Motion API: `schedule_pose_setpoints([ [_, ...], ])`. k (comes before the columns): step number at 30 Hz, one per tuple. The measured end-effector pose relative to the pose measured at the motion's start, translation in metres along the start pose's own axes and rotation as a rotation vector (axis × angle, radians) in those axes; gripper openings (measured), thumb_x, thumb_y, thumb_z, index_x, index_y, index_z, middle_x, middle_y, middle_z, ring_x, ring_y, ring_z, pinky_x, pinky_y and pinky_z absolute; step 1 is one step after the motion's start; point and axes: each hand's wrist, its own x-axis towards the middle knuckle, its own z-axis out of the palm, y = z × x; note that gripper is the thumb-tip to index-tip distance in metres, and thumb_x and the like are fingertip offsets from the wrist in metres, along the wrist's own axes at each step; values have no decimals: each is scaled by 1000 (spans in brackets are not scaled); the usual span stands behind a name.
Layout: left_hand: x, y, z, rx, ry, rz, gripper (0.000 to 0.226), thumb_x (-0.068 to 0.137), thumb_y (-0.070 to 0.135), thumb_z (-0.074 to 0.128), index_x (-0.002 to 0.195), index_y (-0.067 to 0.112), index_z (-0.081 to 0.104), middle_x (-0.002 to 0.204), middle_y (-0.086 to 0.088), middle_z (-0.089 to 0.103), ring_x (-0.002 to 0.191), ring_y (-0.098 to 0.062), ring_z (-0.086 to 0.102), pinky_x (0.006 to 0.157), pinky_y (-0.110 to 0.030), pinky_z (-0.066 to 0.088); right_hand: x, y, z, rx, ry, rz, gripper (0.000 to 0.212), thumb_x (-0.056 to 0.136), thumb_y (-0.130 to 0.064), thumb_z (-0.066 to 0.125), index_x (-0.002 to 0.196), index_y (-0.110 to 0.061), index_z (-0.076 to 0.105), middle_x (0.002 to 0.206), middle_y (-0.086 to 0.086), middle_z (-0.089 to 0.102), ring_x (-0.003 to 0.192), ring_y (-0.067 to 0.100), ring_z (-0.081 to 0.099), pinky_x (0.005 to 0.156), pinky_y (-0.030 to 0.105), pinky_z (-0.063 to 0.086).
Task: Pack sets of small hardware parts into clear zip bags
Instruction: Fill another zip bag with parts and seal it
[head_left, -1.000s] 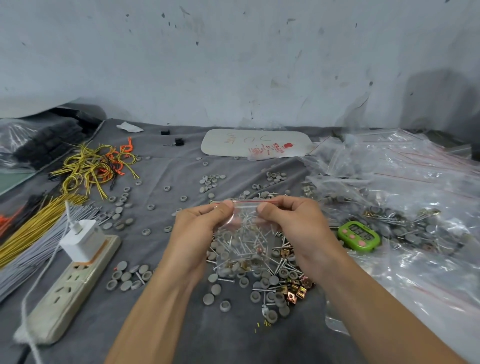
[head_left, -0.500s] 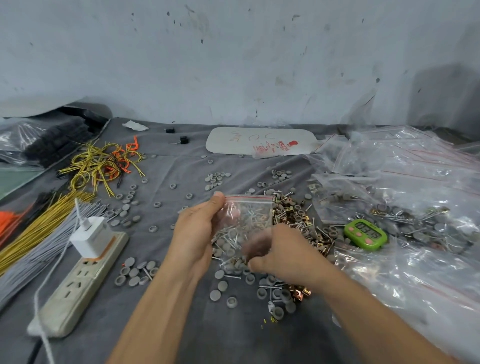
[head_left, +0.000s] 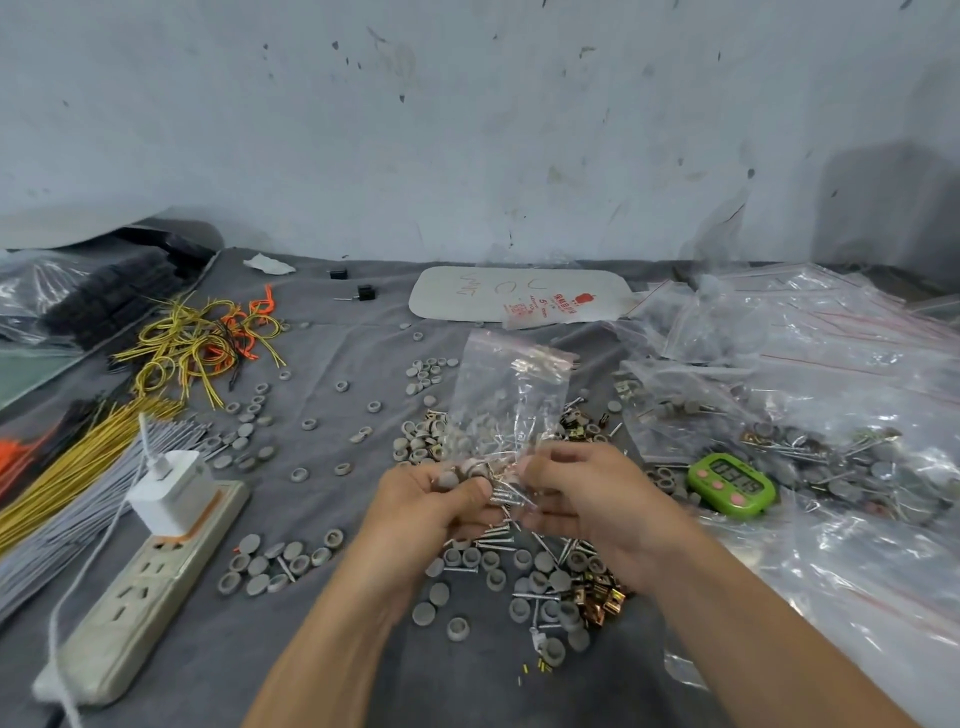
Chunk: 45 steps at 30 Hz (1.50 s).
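Noted clear zip bag (head_left: 511, 400) upright over the loose screws and caps (head_left: 491, 561) on the grey surface (head_left: 218, 665), left grip (head_left: 434, 499) and right grip (head_left: 587, 493) both pinching its filled bottom, likely to settle contents below the seal.

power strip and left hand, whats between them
Head view: a cluster of grey round caps lies on the cloth between the power strip and the left hand.
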Motion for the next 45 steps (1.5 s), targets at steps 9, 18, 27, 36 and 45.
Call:
schedule_pose_setpoints([
  [9, 9, -16, 2, -123, 23, 10, 17, 94, 6, 69, 81, 2, 79, 87, -21, 77, 68, -19, 74, 59, -21, 56, 5, 5, -2, -65, -3, -88, 17, 86, 13, 71, 97, 1, 71, 65, 4, 72, 55, 15, 67, 51, 20, 52],
  [18, 4, -15, 4, -143, 48, 97, 6, 87, 5, 76, 88, 9, 82, 90, -20, 77, 79, -28, 70, 76, -39, 58, 8, 13, -4, -143, 49, -58, 17, 78, 5, 81, 89, -7, 74, 68, 2, 72, 59, 14, 63, 57, 23, 51],
  [27, 2, -12, 9, -252, 23, 157, 31, 61, 8, 81, 91, 15, 83, 89, -15, 79, 74, -16, 72, 62, -24, 57, 4, 7, -7, -54, 47, -47, 7, 89, -5, 75, 87, -8, 82, 78, 8, 74, 69, 18, 58, 61, 27, 50],
  [36, 22, 26, 78, -40, -159, 79, 18, 76, 4, 86, 88, 17, 82, 86, -16, 78, 68, -24, 72, 60, -30, 57, -23, -16, -70, -156, 120, -120, 11, 92, -13, 75, 85, -18, 82, 85, 5, 79, 78, 18, 75, 68, 33, 61],
  [45, 81, 65, 214, 214, -329, 44, 53, 91, 22, 77, 141, 16, 58, 131, 2, 67, 110, -15, 66, 86, -29, 54, -24, -56, -200, -309, 893, -163, 28, 86, -19, 78, 114, -18, 76, 101, 4, 78, 88, 23, 73, 84, 46, 61],
])
